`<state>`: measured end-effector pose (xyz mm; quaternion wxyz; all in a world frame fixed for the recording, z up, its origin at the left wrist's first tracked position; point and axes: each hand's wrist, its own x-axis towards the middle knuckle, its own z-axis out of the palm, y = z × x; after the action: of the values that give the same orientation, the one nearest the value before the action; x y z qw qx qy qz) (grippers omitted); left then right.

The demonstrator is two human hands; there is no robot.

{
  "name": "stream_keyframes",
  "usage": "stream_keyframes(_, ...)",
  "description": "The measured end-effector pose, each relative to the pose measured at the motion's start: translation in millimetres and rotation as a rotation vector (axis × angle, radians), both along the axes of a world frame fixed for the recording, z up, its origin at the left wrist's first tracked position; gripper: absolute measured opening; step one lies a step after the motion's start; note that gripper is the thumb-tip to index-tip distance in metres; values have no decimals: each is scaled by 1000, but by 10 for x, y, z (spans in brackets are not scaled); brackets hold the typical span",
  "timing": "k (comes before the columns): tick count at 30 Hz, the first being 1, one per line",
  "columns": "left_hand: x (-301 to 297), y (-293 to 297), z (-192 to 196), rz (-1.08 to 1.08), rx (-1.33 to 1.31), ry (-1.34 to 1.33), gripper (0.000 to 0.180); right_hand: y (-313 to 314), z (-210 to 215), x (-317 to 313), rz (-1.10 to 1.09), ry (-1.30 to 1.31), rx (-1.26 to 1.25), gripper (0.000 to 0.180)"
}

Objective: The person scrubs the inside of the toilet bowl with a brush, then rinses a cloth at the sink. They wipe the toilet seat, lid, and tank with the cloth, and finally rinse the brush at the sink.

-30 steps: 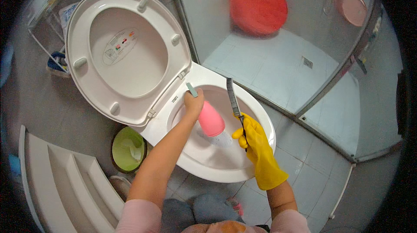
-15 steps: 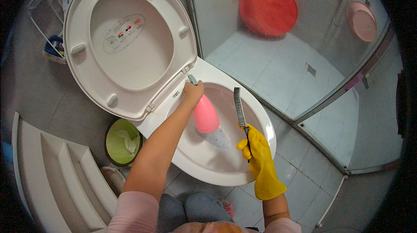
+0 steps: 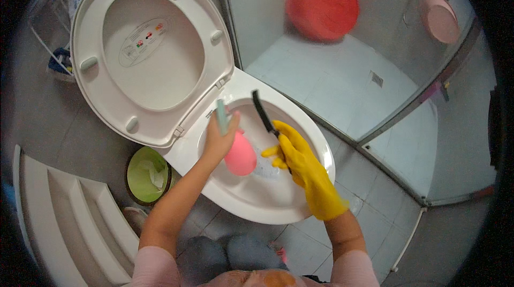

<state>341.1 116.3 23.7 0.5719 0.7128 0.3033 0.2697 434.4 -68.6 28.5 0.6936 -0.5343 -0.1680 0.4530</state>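
Note:
A white toilet bowl (image 3: 300,201) stands below me with its seat and lid (image 3: 155,51) raised. My bare left hand (image 3: 218,138) holds a pink cleaner bottle (image 3: 240,154) with a pale green nozzle (image 3: 221,116), tipped over the inside of the bowl. My right hand (image 3: 292,150), in a yellow rubber glove, grips the dark handle of a toilet brush (image 3: 263,113). The brush handle sticks up toward the back of the bowl; its head is hidden behind the glove. Foamy liquid lies on the bowl wall between the two hands.
A green waste bin (image 3: 147,174) with a liner sits left of the bowl. White shelves (image 3: 69,223) run along the lower left. A glass shower partition (image 3: 396,121) stands to the right, with a red basin (image 3: 321,6) and a pink basin (image 3: 441,19) behind it.
Both hands have stayed over the bowl. The pink bottle has tipped a little further down, and the gloved hand with the brush has shifted slightly toward it.

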Motion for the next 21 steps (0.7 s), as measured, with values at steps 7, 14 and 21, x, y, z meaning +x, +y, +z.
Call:
stream_keyframes(7,-1641,-430,803,96,83,-85,39,1079,-18,-147,23,144,-106,40)
stream_keyframes(14,-2705,-754,644,400,67,-19,47,1703,-121,-437,-69,324,-51,43)
stream_keyframes(21,-3061,-1096,520,631,47,86,44,1871,-264,-589,-133,298,-46,44)
